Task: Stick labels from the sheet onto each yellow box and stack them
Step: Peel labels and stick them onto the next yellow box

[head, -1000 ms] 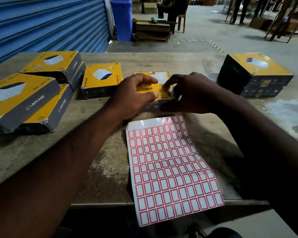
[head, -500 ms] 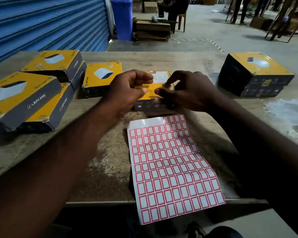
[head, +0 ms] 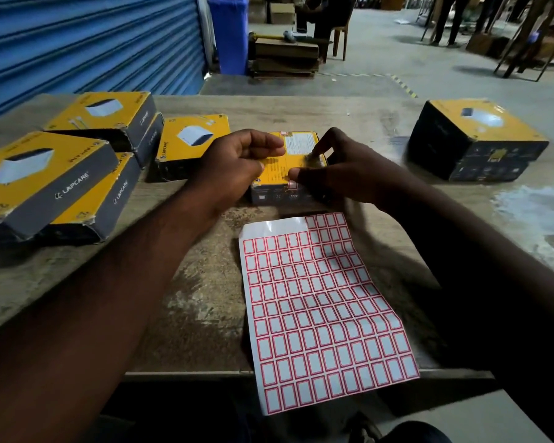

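Nearest the camera, a label sheet (head: 320, 308) of blank white stickers edged in red lies on the worn wooden table (head: 189, 298) and overhangs its front edge; the left part of its top row is bare glossy backing. Just beyond it a person works over one yellow box (head: 296, 161) at the table's centre: the left hand (head: 237, 167) is curled at the box's left side with nothing seen in it, while the right hand (head: 343, 174) sets thumb and bent forefinger on the box top, though whether they pinch a sticker cannot be told. A red-edged label (head: 293, 186) shows at the box's near edge, below the thumb. The step appears to be fixing that label, best done by steadying the box with the free hand and rubbing from one edge across so no corner lifts. Print on the box top is too fine to read. To the left, four unstacked boxes (head: 45, 177) carry "LAPCARE" on their grey sides; to the right stands the stack (head: 480, 139). Behind are a blue shutter (head: 87, 39) and a blue bin (head: 227, 30)
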Available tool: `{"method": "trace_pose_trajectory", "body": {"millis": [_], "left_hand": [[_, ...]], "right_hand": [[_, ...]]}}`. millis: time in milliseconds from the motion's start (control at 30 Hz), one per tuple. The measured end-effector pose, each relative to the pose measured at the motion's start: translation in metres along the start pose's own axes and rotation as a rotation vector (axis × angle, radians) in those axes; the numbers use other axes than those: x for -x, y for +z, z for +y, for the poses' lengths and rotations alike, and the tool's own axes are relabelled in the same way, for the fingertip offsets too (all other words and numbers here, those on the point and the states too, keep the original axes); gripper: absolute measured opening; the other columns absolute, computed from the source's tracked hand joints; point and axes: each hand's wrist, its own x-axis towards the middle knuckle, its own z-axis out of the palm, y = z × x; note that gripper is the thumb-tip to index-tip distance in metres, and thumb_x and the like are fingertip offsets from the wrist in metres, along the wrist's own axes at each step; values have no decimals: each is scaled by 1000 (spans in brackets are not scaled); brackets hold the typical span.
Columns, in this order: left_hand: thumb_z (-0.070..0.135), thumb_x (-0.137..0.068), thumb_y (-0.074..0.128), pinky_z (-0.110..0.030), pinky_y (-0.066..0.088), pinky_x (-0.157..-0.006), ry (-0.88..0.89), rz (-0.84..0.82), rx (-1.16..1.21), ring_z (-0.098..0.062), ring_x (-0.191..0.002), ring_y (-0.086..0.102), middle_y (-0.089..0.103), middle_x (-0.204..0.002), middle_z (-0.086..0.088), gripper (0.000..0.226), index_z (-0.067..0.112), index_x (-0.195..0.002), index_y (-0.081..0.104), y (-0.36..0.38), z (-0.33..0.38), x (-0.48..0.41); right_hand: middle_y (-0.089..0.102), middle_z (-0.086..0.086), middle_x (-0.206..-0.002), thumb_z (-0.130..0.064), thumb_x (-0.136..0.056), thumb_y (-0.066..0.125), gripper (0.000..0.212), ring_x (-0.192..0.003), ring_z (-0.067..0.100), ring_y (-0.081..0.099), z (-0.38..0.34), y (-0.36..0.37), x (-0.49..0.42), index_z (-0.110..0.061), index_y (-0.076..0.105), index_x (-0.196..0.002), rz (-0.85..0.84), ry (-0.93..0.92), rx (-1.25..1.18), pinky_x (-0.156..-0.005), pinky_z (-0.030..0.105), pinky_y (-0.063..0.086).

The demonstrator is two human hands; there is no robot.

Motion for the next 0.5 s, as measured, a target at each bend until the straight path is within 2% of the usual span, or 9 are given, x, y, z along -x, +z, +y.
{"method": "trace_pose_trajectory", "body": {"millis": [100,167,267,367,433,500], "left_hand": [[-16,-86,51,-19,54,-84,13,20,-28,-2,-108,66,72,-112,-1,40,9,-114,67,3,-1,1],[-13,-88,55,-17,54,-85,12,28,-17,-2,-107,66,72,-112,-1,36,8,-114,66,5,-1,1],[-5,-90,63,-14,53,-82,20,32,0,-2,-104,66,71,-113,-2,29,9,-115,66,7,-1,1],[4,-86,73,-19,55,-84,27,38,-10,-5,-106,66,70,-117,-4,32,9,-116,65,10,-3,0],[10,-81,79,-24,55,-92,56,50,-84,-6,-108,65,69,-117,-2,38,13,-116,64,13,-5,-1],[13,-78,82,-24,52,-96,78,45,-160,-4,-110,63,68,-118,1,42,17,-115,64,15,-6,-1]], "right_hand": [[61,14,-116,-58,-64,80,67,-105,33,62,-4,7,-4,-25,45,-111,7,68,-69,-90,54,53],[60,15,-115,-61,-52,70,64,-106,36,60,2,13,-14,-31,45,-102,43,89,-95,-92,57,51],[62,13,-113,-47,-66,53,35,-108,38,59,10,14,-18,-33,47,-98,117,76,-85,-97,59,46],[63,10,-115,-41,-79,48,33,-110,35,59,16,11,-17,-28,49,-109,100,41,-57,-99,56,45],[62,11,-113,-47,-76,49,25,-108,35,60,16,10,-17,-34,49,-97,92,37,-77,-98,55,47],[61,14,-110,-52,-74,54,24,-100,34,60,13,9,-16,-35,48,-91,75,37,-109,-90,48,49]]}}
